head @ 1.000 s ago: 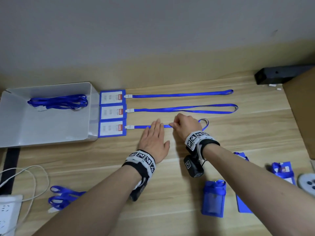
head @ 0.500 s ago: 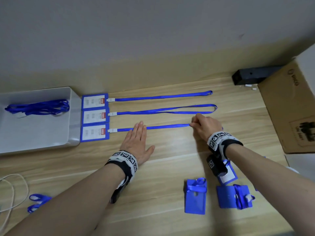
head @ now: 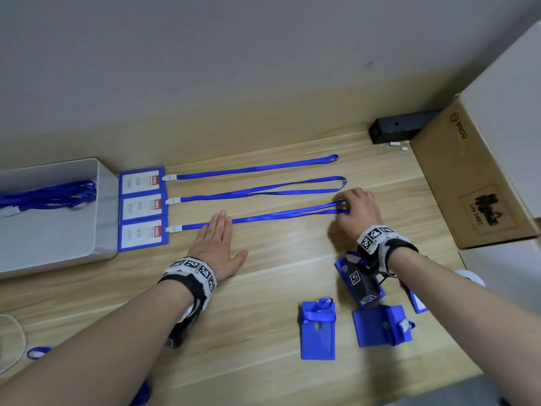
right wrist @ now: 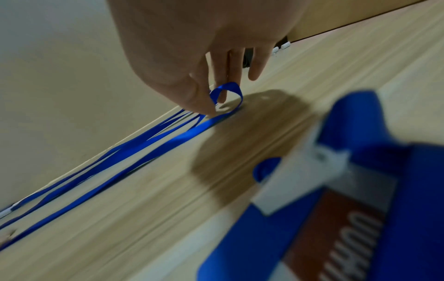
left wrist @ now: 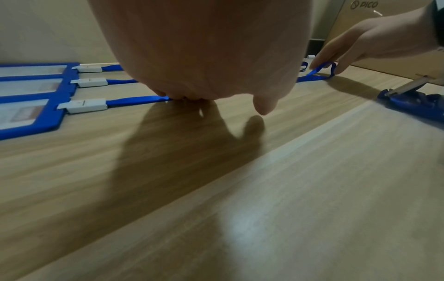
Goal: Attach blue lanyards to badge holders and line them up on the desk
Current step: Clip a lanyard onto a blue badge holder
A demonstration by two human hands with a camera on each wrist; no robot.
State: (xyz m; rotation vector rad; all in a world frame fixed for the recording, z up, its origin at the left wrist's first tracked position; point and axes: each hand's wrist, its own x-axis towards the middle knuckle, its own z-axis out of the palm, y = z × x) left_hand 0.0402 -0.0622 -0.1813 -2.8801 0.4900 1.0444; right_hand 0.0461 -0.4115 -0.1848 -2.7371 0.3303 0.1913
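Spare lanyards: a loose bundle point(head: 49, 196) lies in the grey tray point(head: 58, 244), well left of the left hand; not yet used.
Finished row: two badge holders point(head: 142, 180) with straps laid straight sit beyond the left hand, looking done.
Third badge holder: point(head: 143, 234) just left of the left hand, clipped to its lanyard point(head: 278, 215); being straightened now, by my reading.
Left hand: point(head: 216, 247) flat, fingers straight, pressing the strap onto the table point(head: 263, 288) near the clip.
Right hand: point(head: 355, 213) pinching the lanyard's far loop between thumb and finger, drawing it taut.
Left to do: wrapped holders point(head: 317, 329) lie near the right wrist, on the side towards the person, apparently still to be laid out.
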